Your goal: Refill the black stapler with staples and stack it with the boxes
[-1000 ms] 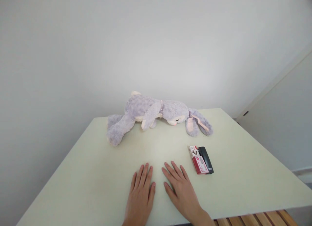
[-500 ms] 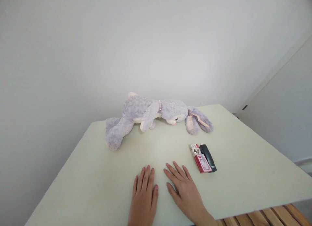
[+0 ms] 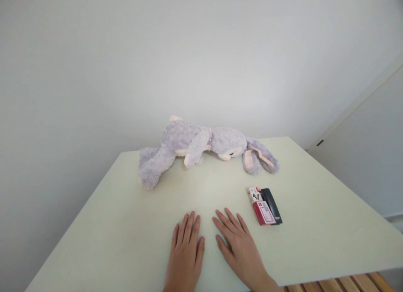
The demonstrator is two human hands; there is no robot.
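Note:
My left hand [image 3: 186,250] lies flat on the pale green table [image 3: 126,224], fingers stretched forward and holding nothing. Beside it, my right hand [image 3: 239,245] also rests flat, its fingers apart and empty. Just to the right of that hand lie a black stapler [image 3: 271,206], a red-and-white box [image 3: 263,213] and a smaller white packet [image 3: 255,194], pressed close together. Farther back, a grey plush rabbit [image 3: 181,136] lies on its side with its long ears to the right. A beaded string [image 3: 210,139] circles its neck. Neither hand touches these things.
A plain white wall [image 3: 201,56] rises behind the table's far edge. At the lower right, wooden slats [image 3: 343,283] show beyond the table's near edge. A pale panel with a small dark mark [image 3: 320,143] stands on the right.
The view has tilted slightly, so the rabbit and the stapler group appear a little farther right. Both hands stay flat in the same place on the table.

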